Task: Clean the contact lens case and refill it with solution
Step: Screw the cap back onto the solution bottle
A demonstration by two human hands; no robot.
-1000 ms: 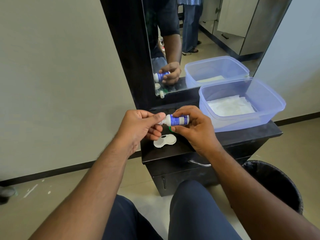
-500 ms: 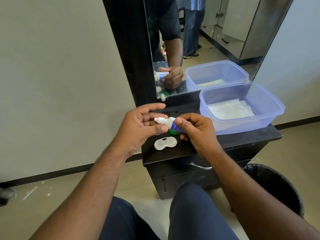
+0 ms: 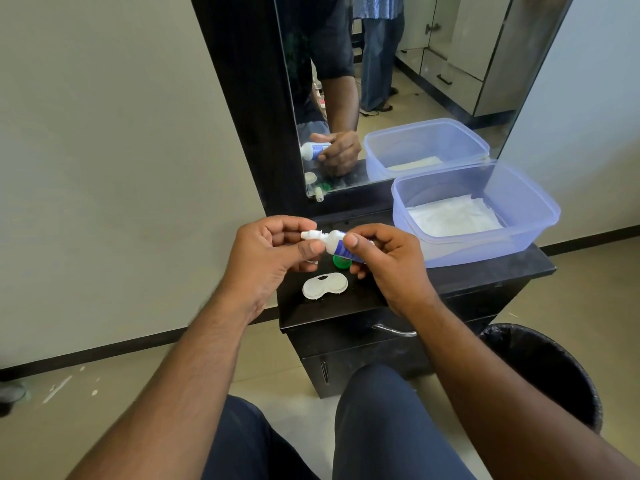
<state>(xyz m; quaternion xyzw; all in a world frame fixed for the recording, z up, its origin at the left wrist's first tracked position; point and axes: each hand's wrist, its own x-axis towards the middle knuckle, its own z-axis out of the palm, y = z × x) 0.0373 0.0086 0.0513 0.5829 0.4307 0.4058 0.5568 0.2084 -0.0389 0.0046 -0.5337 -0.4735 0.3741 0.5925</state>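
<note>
The right hand is clamped around the solution bottle, held nearly level with its nozzle toward nine o'clock. The left hand pinches the white cap between thumb and fingertips, so the step in hand looks like unscrewing it. The contact lens case lies open on the black bench, just at six o'clock below the bottle; a green lid sits between them. To do this well, keep the bottle body still, turn only the cap, and avoid squeezing. Once open, keep the nozzle off fingers and case, then tip it over each well.
</note>
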